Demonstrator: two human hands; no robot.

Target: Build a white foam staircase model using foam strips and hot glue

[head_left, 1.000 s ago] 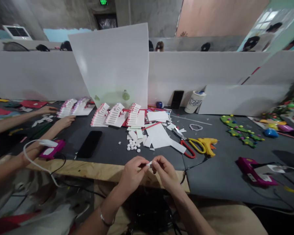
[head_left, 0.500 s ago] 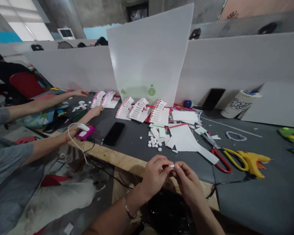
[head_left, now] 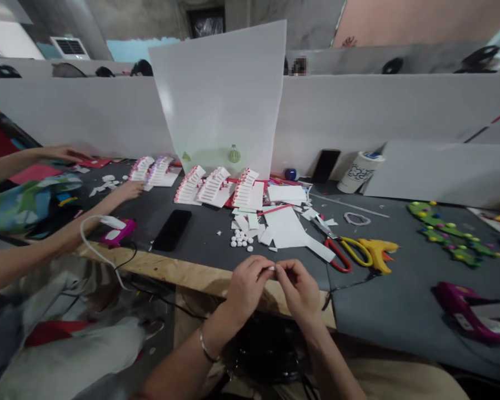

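Note:
Both my hands meet just over the table's front edge. My left hand [head_left: 246, 286] has a bracelet at its wrist and pinches a small white piece [head_left: 271, 269] between thumb and finger. My right hand [head_left: 300, 289] touches the other end of the same piece with closed fingertips. Several white balls [head_left: 239, 240] lie on the table just beyond my hands, beside white paper scraps [head_left: 286, 229]. Fan-shaped white pieces with red tips [head_left: 245, 188] stand farther back, before a tall white board [head_left: 223, 94].
Scissors [head_left: 337, 250] and a yellow glue gun [head_left: 377, 253] lie right of the paper. A black phone [head_left: 173, 230] and a purple device [head_left: 119, 232] are at left, near another person's arms [head_left: 75, 236]. A cup [head_left: 359, 173] stands at the back.
The view has turned to the right, bringing a green beaded piece and another purple device into fuller view. My hands keep their pinch. The other person's farther hand now reaches over something red.

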